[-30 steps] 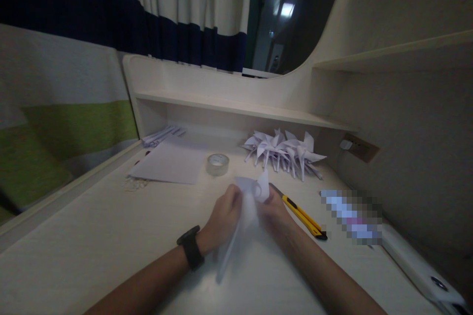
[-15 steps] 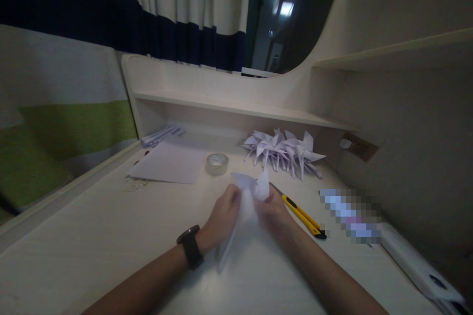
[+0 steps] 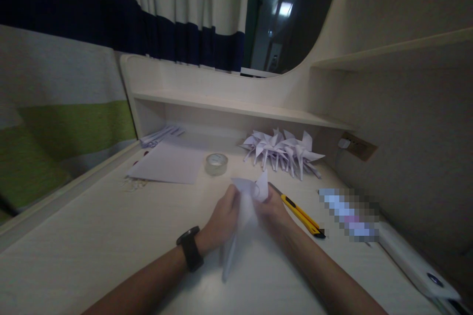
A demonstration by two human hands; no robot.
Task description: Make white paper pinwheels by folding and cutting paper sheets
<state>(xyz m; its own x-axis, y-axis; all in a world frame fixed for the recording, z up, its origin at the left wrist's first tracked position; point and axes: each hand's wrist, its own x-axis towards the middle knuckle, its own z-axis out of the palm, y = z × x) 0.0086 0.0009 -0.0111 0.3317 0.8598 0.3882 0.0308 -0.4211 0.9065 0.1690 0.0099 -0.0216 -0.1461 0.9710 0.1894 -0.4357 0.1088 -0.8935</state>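
Left hand (image 3: 221, 217): I see fingers closed on the paper pinwheel (image 3: 247, 202), watch on the wrist.
Right hand (image 3: 271, 210): fingers pinched shut on the pinwheel's other side.
Pinwheel position: held just above the counter (image 3: 92, 246), rolled stick end pointing down toward me.
Change: stick end has swung slightly lower and nearer over the last second; grip unchanged. I judge the hands are still adjusting the head.
Just beyond: yellow utility knife (image 3: 301, 215) right, tape roll (image 3: 216, 163), blank sheet (image 3: 168, 161).
Far: finished pinwheels (image 3: 283, 150) piled under the shelf (image 3: 236, 106).

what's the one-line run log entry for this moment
left hand: shut on white folded paper piece | right hand: shut on it | yellow utility knife: on desk, right
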